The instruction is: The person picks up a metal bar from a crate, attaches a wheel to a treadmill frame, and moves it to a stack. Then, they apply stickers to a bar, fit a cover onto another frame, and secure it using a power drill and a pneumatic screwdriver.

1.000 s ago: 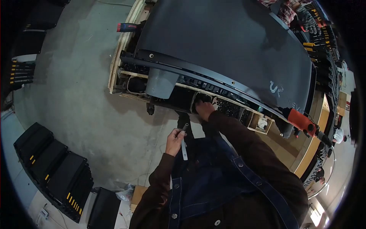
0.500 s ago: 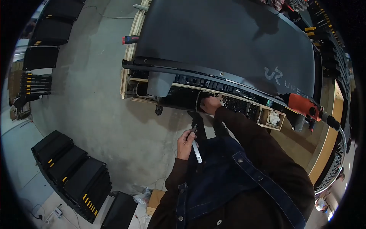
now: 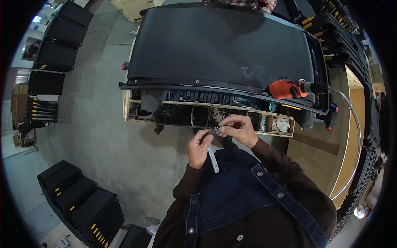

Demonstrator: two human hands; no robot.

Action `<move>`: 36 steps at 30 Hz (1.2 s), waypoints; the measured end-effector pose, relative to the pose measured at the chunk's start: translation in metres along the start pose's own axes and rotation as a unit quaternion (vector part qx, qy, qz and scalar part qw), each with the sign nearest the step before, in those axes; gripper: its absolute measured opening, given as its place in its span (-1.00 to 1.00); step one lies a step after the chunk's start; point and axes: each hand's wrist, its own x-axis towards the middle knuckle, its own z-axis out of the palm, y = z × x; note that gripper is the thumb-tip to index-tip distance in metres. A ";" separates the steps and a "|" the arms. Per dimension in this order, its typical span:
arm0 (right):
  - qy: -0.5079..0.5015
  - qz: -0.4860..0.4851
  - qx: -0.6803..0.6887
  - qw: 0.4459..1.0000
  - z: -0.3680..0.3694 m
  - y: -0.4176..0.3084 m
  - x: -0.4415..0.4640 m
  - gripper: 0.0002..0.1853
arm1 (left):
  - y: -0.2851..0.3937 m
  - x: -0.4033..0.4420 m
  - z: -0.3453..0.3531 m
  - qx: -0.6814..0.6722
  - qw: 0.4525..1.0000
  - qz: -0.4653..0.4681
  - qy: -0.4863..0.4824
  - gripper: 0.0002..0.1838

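My left hand (image 3: 199,149) is closed around the upper end of a flat silver metal bar (image 3: 213,159), which hangs down from the fingers over the apron. At the bar's top sits a small round socket-like end. My right hand (image 3: 240,129) pinches at that end with thumb and forefinger, close beside my left fingers; any small part between them is too small to make out. Both hands are in front of the parts bins (image 3: 200,115), below the edge of a large dark panel (image 3: 223,45).
An orange power tool (image 3: 285,89) with a hose lies at the panel's right edge. A screwdriver (image 3: 331,116) hangs near the right corner. Stacked black panels (image 3: 78,198) stand at lower left. Another person's checkered sleeve (image 3: 244,3) shows at the top.
My right hand has come out of the bin and back to the bar's top end at my left hand. The view has shifted, and the other person's gloved hand no longer shows clearly.
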 end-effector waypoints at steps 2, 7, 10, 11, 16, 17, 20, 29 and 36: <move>0.001 -0.019 0.000 1.000 -0.009 -0.009 -0.010 -0.83 | 0.009 -0.001 0.016 -0.001 1.000 -0.007 0.001 -0.62; -0.011 -0.063 -0.042 0.997 -0.031 -0.027 -0.033 -0.84 | 0.020 -0.006 0.048 0.032 0.998 0.043 -0.020 -0.64; -0.035 -0.065 -0.058 0.996 -0.043 -0.040 -0.039 -0.88 | 0.017 -0.005 0.058 0.091 0.992 0.080 -0.015 -0.68; -0.052 -0.041 -0.027 0.997 -0.046 -0.044 -0.041 -0.87 | 0.021 -0.005 0.062 0.144 0.983 0.115 -0.009 -0.71; -0.095 0.027 0.070 0.993 -0.062 -0.046 -0.047 -0.88 | 0.046 -0.002 0.087 0.255 0.939 0.229 -0.018 -0.77; -0.071 0.040 0.099 0.992 -0.060 -0.043 -0.052 -0.86 | 0.047 -0.001 0.091 0.308 0.900 0.308 -0.007 -0.77; -0.031 0.012 0.101 0.994 -0.063 -0.028 -0.059 -0.84 | 0.051 -0.001 0.107 0.324 0.899 0.294 0.006 -0.78; 0.261 -0.240 -0.072 0.932 -0.114 -0.081 -0.067 -0.52 | -0.024 0.036 0.131 -0.037 0.994 -0.102 -0.017 -0.82; -0.010 -0.282 -0.162 0.946 -0.130 -0.154 0.024 -0.48 | -0.077 0.079 0.133 -0.228 0.940 -0.248 -0.057 -0.82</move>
